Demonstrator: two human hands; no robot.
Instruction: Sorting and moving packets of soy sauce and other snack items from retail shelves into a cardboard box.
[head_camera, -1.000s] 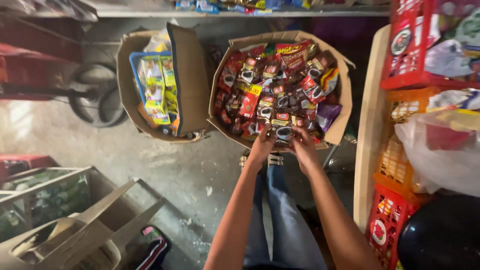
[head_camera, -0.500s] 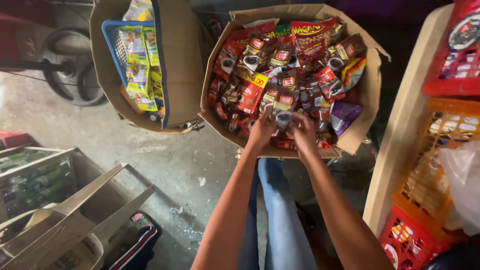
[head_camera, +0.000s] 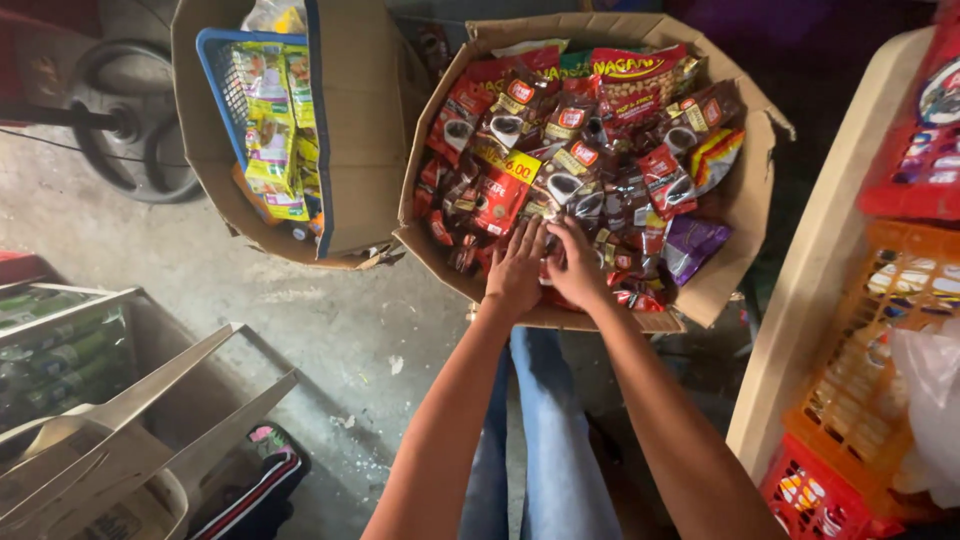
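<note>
A large cardboard box (head_camera: 745, 205) holds a heap of red and brown coffee sachets (head_camera: 560, 160) and a snack bag. My left hand (head_camera: 515, 268) lies palm down on the sachets at the box's near edge, fingers stretched forward. My right hand (head_camera: 577, 265) rests right beside it, touching it, also palm down on the pile, its fingertips curled among the sachets. Whether it grips one is hidden. My legs in blue jeans (head_camera: 545, 440) show below, between my forearms.
A second cardboard box (head_camera: 365, 120) at the left holds a blue basket (head_camera: 215, 75) of yellow-green packets. Red and orange crates (head_camera: 870, 380) fill a pale shelf (head_camera: 800, 330) on the right. A plastic chair (head_camera: 130, 440) and a crate of bottles (head_camera: 50, 345) stand at lower left on concrete floor.
The strip of sachets held up between both hands has gone down onto the pile. Both hands have dropped flat onto the sachets, and the view has moved closer to the box.
</note>
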